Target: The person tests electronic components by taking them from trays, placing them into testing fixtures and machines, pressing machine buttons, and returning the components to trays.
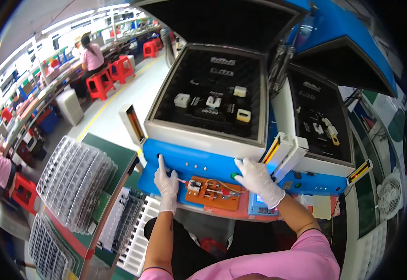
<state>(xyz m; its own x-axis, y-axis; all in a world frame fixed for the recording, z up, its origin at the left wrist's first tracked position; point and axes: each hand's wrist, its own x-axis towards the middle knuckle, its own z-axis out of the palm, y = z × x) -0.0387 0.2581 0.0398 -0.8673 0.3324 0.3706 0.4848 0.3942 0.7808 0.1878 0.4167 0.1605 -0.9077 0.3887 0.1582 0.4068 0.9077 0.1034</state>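
My left hand [167, 185], in a white glove, points its index finger at the left end of a blue front panel [203, 157]. The fingertip touches or nearly touches a small dark spot there, and the hand holds nothing. Further right, my right hand [260, 181], also gloved, has its fingers extended over the same panel beside a green button [234, 176]. Above the panel is a test box [205, 128] with its lid up; white and yellowish small parts sit on its black foam. Between my hands lies an orange fixture [222, 200] with metal clamps and a cable.
A second open box [322, 116] stands to the right. Light-curtain bars [132, 123] flank the first box. Stacked clear trays [75, 182] are on the left, with a white rack [138, 235] nearby. A fan [390, 198] is at far right. People in pink sit on red stools [100, 84].
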